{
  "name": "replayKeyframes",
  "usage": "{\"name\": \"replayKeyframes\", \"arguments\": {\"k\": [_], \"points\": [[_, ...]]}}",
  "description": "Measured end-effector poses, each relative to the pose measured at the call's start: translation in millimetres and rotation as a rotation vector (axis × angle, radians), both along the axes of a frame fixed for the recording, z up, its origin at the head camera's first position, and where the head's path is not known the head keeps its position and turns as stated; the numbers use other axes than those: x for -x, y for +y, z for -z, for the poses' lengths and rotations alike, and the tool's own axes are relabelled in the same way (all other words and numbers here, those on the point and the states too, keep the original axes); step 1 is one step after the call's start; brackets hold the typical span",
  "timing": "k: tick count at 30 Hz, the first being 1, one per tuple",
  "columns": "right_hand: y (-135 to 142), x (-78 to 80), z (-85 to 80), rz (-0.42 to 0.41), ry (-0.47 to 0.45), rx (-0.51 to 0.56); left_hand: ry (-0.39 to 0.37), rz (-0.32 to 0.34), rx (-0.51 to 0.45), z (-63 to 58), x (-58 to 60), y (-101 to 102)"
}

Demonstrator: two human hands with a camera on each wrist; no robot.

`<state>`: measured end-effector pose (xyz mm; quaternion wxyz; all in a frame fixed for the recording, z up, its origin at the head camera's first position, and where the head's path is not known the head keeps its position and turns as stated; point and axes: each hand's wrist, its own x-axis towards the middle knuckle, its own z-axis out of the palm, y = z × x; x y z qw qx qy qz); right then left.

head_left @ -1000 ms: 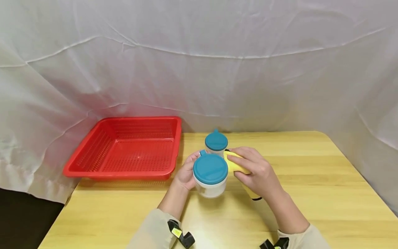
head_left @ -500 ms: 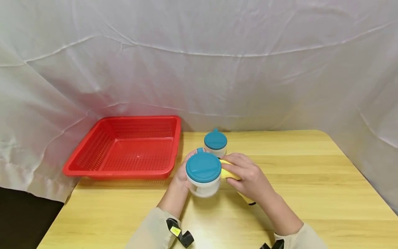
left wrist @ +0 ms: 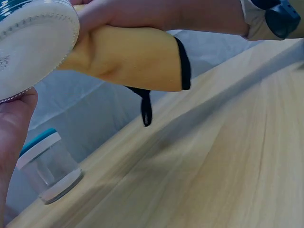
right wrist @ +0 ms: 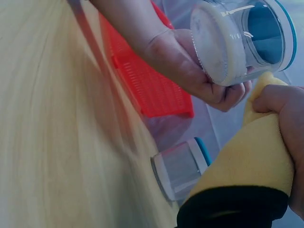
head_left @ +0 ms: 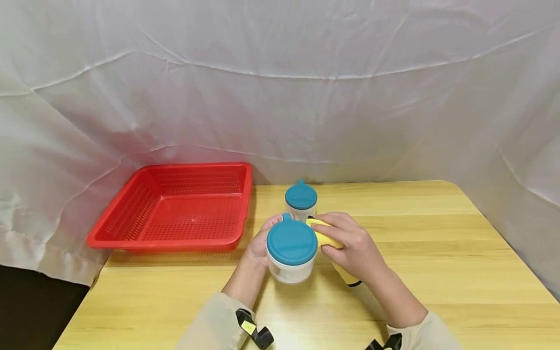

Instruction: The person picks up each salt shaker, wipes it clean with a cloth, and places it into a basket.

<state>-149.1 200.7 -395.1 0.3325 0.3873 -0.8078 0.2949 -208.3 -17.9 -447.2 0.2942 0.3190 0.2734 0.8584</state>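
Above the table, my left hand grips a clear jar with a blue lid and white collar. The jar is tilted, and its pale underside shows in the left wrist view. My right hand holds a yellow cloth with black edging and a small black hanging loop. In the right wrist view, a bunched part of the cloth is right at the jar's side near the lid. Behind the held jar, a smaller blue-lidded jar stands upright on the table, partly hidden in the head view.
A red perforated plastic basket sits at the left of the wooden table. Pale grey fabric hangs behind the table and along its sides. A dark area lies beyond the table's left edge.
The held jar shifts left, then slightly back right, still in my left hand. My right hand and the cloth move left with it. The smaller jar and the basket stay put.
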Motion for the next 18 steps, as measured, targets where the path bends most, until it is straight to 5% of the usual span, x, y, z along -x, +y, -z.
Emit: {"name": "replayKeyframes", "arguments": {"k": [9,18], "points": [[-6.0,-0.4,-2.6,0.065,-0.045,0.053,0.063,0.082,0.03,1.0,-3.1,9.6],[-10.3,-3.0,0.6,0.139,-0.074,-0.01,0.025,-0.003,0.043,-1.4,-5.6,6.3]]}}
